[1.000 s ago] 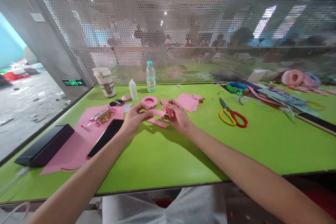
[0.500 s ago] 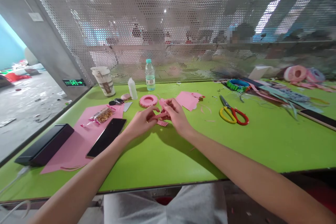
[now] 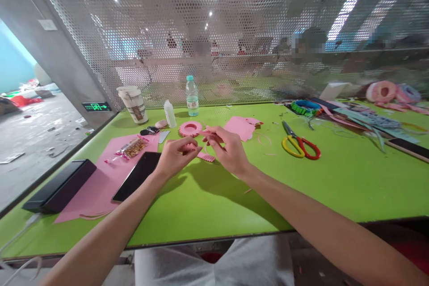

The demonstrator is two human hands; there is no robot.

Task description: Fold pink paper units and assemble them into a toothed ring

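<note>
Above the green table (image 3: 214, 205), my right hand (image 3: 231, 148) pinches a pink strip (image 3: 208, 133) that points left from its fingertips. My left hand (image 3: 176, 156) is a short way to the left, its fingers curled and pressed together. Pink toothed material shows behind those fingers, and I cannot tell whether they grip it. Under and between the hands, a pink fringed strip (image 3: 206, 157) rests on the table. Just beyond them lies a pink toothed ring (image 3: 190, 128). A cut pink sheet (image 3: 238, 128) lies past my right hand.
Scissors (image 3: 300, 146) lie to the right, with strips and tape rolls (image 3: 382, 92) farther off. A bottle (image 3: 192, 97), a white squeeze bottle (image 3: 170, 114) and a cup (image 3: 133, 105) stand at the back. A phone (image 3: 137, 176), snack packet (image 3: 132, 147) and black box (image 3: 60, 185) are left.
My hands, earlier close together on the pink strip, have moved apart. My left hand has drawn back to the left and slightly down, while the strip stays in my right fingers.
</note>
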